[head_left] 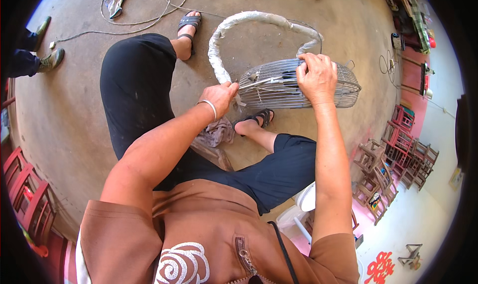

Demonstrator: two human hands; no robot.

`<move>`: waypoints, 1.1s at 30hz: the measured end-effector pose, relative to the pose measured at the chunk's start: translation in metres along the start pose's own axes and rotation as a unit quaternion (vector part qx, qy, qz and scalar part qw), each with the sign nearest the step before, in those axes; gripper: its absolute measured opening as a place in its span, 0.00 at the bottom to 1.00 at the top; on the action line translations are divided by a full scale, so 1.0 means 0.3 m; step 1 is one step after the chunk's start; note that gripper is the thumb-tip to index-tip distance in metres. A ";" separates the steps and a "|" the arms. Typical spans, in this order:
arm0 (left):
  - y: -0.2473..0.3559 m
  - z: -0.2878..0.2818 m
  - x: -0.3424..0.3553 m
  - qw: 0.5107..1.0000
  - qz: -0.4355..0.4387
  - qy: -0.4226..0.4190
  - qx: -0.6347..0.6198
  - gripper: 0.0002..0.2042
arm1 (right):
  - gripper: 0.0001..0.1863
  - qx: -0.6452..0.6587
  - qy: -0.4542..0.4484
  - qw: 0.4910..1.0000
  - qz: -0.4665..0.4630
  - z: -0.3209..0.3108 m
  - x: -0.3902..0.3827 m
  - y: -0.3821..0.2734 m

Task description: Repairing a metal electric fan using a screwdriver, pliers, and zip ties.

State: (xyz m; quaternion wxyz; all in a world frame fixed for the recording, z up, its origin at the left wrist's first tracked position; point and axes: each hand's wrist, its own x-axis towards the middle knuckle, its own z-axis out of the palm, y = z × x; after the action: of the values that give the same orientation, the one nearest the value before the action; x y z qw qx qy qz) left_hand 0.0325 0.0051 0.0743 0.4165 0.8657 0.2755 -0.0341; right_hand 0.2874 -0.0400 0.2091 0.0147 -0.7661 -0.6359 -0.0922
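The left edge of a round grey wire fan cage [276, 90] was pinched between the narrowed fingers of the left hand [219, 99]; its upper side was held beneath the curled fingers of the right hand [318, 79]; beyond, a white-wrapped curved tube [259, 18] was seen; farther off, a thin grey cable [99, 31] was looped.

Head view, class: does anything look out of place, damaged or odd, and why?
Yes: one glove lies on the floor at upper left beside a loosely looped cable, as if dropped. A crumpled cloth lies by the right foot, seemingly discarded. The curved white piece by the wire cage looks wrinkled and uneven, perhaps roughly wrapped.
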 end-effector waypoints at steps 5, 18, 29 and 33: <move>-0.008 0.005 -0.004 1.000 0.004 -0.007 0.000 0.04 | 0.07 0.001 -0.001 1.000 0.003 -0.008 -0.010 -0.008; -0.056 0.015 0.035 0.999 -0.029 0.034 0.024 0.08 | 0.08 -0.011 -0.033 0.999 0.004 0.009 0.049 -0.053; -0.031 0.056 0.032 0.992 -0.075 -0.052 -0.087 0.05 | 0.08 -0.018 -0.024 1.000 -0.005 0.013 0.040 -0.041; -0.007 0.066 0.008 0.989 -0.072 0.011 -0.128 0.07 | 0.08 -0.014 -0.021 1.000 0.001 0.019 0.037 -0.036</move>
State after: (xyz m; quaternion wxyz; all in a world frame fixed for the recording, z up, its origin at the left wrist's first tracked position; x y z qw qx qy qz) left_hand 0.0369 -0.0075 0.0593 0.5171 0.7834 0.3442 -0.0193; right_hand 0.2794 -0.0265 0.2042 -0.0096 -0.7687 -0.6339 -0.0849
